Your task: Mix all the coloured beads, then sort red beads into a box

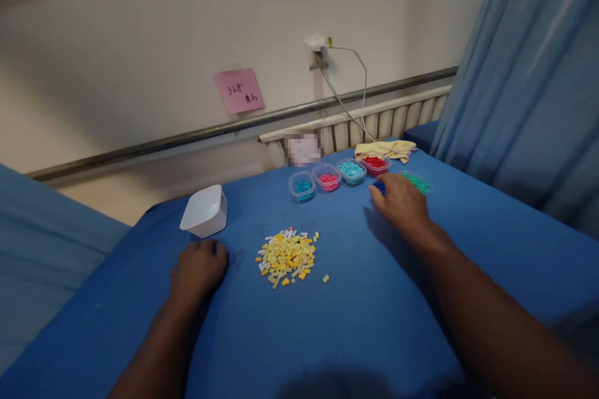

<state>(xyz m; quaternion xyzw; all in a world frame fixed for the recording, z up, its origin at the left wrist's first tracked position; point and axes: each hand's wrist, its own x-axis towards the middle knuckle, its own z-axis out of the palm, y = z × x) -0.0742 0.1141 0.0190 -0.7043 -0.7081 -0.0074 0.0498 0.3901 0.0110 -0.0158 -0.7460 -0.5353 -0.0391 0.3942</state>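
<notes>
My right hand (402, 199) is at the right end of a row of small clear tubs, its fingers curled down over what looks like a tub of dark blue pieces (379, 187). Most of that tub is hidden by the hand. My left hand (199, 265) rests on the blue cloth with its fingers curled in, and nothing shows in it. Just beyond it stands a white plastic tub (204, 212). Between my hands lies a loose pile of small yellow, orange and white building bricks (287, 255), with one yellow brick (326, 278) apart from it.
Clear tubs hold blue (303, 188), pink (328, 182), light blue (352, 171), red (375, 163) and green pieces (416, 182). A yellow cloth (386, 150) lies behind them. White cables (362, 87) hang from a wall socket. Blue curtains (538, 87) flank the table.
</notes>
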